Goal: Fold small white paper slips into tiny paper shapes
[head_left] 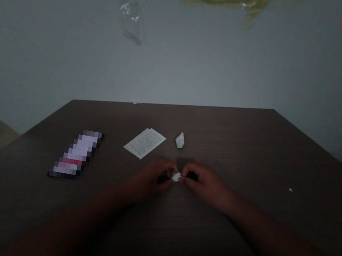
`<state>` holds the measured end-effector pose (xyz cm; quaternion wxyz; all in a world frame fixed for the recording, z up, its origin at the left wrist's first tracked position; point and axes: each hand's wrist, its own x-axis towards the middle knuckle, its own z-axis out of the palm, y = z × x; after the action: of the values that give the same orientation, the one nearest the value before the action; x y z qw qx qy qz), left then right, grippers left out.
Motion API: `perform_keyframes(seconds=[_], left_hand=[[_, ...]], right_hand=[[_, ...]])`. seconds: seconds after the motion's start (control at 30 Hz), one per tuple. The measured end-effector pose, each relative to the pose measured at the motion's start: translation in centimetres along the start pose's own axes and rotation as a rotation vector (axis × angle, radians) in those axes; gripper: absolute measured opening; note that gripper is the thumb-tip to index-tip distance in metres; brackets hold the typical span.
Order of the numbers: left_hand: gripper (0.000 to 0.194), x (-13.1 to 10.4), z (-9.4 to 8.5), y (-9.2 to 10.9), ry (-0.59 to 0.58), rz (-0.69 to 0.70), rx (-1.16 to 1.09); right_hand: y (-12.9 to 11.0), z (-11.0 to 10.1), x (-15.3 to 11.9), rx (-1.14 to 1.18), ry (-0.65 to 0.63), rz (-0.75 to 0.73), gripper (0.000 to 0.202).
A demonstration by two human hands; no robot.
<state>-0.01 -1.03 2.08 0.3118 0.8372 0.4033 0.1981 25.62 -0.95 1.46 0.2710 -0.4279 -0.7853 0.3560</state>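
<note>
A small piece of folded white paper [176,176] is pinched between my two hands, low over the table. My left hand [157,178] grips its left side with thumb and fingers. On the right side, my right hand [203,181] holds it the same way, fingertips pressed together. The fingers cover much of the paper, so its full shape is hidden. Just beyond my hands lies a folded paper piece [180,140] with pointed ends. Printed paper sheets [145,143] rest flat to the left of it.
A phone [76,154] with a lit, blurred screen lies at the left of the dark wooden table [238,140]. A tiny white scrap [290,189] is on the right. Behind the table stands a grey wall [183,59] with clear and yellow tape on it.
</note>
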Motion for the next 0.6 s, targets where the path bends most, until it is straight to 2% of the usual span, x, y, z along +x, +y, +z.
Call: perform_keyframes(seconds=[0.3,0.5,0.6], left_hand=[[0.027,0.2,-0.1,0.5,0.014,-0.047,-0.105],[0.026,0.2,0.0,0.9,0.044,-0.06,-0.108],[0.025,0.2,0.0,1.2,0.04,-0.077,-0.107]], right_hand=[[0.1,0.2,0.2,0.236,0.03,0.118,0.02],[0.3,0.6,0.2,0.278,0.058,0.135,0.023],[0.3,0.7,0.3,0.308,0.078,0.154,0.017]])
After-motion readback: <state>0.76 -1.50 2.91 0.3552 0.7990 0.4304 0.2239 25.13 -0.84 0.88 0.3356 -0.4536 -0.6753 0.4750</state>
